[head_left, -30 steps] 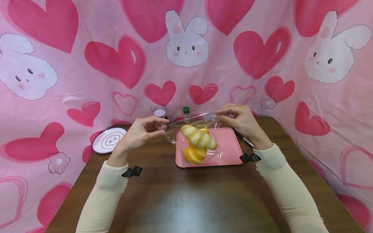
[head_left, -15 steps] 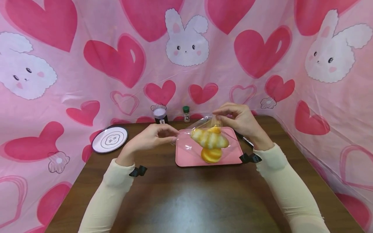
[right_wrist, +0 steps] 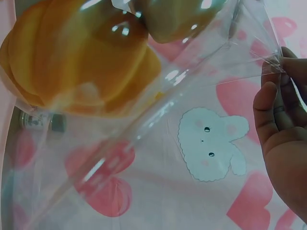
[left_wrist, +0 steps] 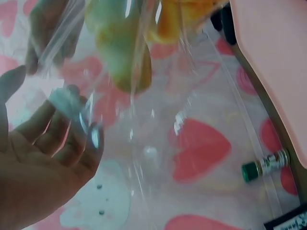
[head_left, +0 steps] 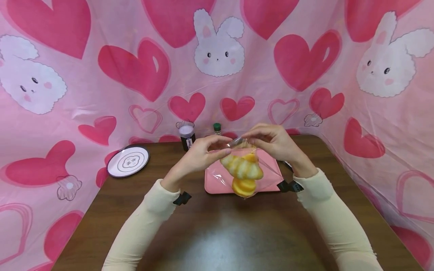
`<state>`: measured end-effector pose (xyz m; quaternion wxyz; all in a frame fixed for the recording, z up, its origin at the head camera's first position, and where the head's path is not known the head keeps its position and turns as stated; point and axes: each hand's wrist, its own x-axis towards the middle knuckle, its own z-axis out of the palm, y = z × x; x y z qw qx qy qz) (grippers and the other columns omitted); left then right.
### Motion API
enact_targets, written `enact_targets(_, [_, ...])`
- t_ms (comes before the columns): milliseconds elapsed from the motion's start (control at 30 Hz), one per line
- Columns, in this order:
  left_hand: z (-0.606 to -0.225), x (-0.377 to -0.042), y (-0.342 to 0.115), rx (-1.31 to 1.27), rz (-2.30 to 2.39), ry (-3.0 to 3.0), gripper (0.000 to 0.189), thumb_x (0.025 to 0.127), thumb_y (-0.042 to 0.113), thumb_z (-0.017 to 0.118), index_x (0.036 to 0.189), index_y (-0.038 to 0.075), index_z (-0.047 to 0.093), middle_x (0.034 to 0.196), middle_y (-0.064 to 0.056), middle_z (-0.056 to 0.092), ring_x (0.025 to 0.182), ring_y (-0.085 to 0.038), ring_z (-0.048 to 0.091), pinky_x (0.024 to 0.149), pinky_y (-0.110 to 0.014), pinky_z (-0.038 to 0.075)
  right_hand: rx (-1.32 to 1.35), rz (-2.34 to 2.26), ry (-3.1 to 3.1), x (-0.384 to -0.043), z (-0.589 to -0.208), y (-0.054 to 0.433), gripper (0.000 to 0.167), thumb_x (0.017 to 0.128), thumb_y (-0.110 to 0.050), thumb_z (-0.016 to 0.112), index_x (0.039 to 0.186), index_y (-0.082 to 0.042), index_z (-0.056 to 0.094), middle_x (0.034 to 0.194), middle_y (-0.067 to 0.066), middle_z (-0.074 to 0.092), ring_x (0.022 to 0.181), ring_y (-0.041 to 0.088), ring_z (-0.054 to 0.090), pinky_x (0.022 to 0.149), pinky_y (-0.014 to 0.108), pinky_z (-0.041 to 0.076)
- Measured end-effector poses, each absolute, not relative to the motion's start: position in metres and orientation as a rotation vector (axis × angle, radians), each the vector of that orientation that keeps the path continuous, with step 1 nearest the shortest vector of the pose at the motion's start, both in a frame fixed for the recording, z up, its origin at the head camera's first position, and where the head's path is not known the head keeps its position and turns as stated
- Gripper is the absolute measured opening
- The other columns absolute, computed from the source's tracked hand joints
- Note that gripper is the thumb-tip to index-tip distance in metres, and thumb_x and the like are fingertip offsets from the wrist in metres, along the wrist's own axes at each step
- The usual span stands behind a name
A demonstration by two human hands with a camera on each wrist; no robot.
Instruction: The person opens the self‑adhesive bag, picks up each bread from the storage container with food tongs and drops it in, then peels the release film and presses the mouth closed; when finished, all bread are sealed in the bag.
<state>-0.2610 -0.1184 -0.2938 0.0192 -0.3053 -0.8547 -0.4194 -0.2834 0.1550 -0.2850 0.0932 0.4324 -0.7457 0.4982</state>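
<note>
A clear plastic bag point(head_left: 268, 169) with several bread rolls hangs between my hands, in front of a pink tray point(head_left: 217, 182). Inside are a pale ridged roll point(head_left: 241, 167) and a yellow-orange bun point(head_left: 243, 187) below it. My right hand point(head_left: 276, 141) pinches the gathered top of the bag; in the right wrist view its thumb and fingers point(right_wrist: 276, 103) grip the film. My left hand point(head_left: 203, 152) has come close to it and holds the bag's upper left part. Shiny film lies over its curled fingertips point(left_wrist: 93, 139) in the left wrist view, with the thumb apart.
On the left stands a white plate point(head_left: 128, 162) with a dark rim. Behind the tray are a jar with a pale lid point(head_left: 187, 137) and a small green-capped bottle point(head_left: 217, 128). Part of a dark-handled tool point(head_left: 288, 165) shows beside the right wrist. A patterned pink cloth surrounds the table.
My left hand has moved right toward the right hand, bringing the bag's spread mouth together. The bag and its rolls swung right, then hung lower. The right hand shifted slightly left.
</note>
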Motion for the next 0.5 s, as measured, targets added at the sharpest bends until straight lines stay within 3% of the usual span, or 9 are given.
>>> enact_targets(233, [-0.295,-0.259,-0.096,-0.908,-1.266,-2.595,0.023,0.093,0.037,0.070,0.109,0.021,0.073,0.092,0.008,0.068,0.084,-0.010,0.060,0.078,-0.030,0.054,1.350,1.483,-2.193,-0.283,-0.288,0.151,0.025,0.087,0.007,0.069,0.108,-0.003,0.077,0.101,0.008,0.072,0.092,0.012,0.063,0.074,0.021,0.053])
enact_targets(500, [-0.297,-0.257,-0.087,-0.840,-1.239,-2.570,0.014,0.090,0.035,0.074,0.092,0.021,0.074,0.080,0.007,0.064,0.076,-0.012,0.056,0.068,-0.027,0.050,1.420,1.401,-2.234,-0.281,-0.288,0.147,0.030,0.087,0.008,0.068,0.110,-0.008,0.077,0.102,0.003,0.073,0.091,0.017,0.065,0.074,0.023,0.054])
